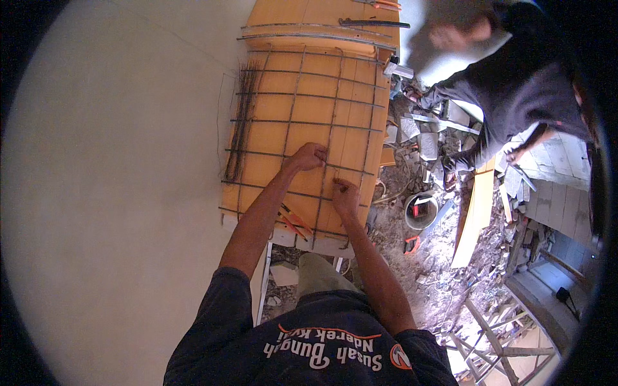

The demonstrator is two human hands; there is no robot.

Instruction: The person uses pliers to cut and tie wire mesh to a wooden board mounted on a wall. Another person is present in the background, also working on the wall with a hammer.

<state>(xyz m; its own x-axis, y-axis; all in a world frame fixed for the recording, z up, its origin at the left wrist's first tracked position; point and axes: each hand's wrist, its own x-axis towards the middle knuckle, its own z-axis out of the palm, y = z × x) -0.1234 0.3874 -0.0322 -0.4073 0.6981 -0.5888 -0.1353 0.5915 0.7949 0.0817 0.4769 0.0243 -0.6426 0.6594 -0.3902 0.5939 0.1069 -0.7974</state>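
Note:
A grid of dark steel rebar [290, 120] lies over an orange panel [270, 132]. My left hand [310, 156] is closed at a bar crossing right of the grid's middle; what its fingertips pinch is too small to make out. Slightly nearer and to the right, my right hand [346, 196] is closed too, with what looks like a thin wire at its fingertips. Pincers with orange handles [295, 222] rest on the grid's near end, below my left forearm. A bundle of thin dark wires [241, 122] lies along the grid's left side.
A plain pale wall [116, 193] borders the panel at left. Rubble covers the ground at right, with a bucket [421, 211] and an orange-handled saw [412, 244]. Another person [528, 77] bends over there. A dark bar [373, 24] lies at the panel's far end.

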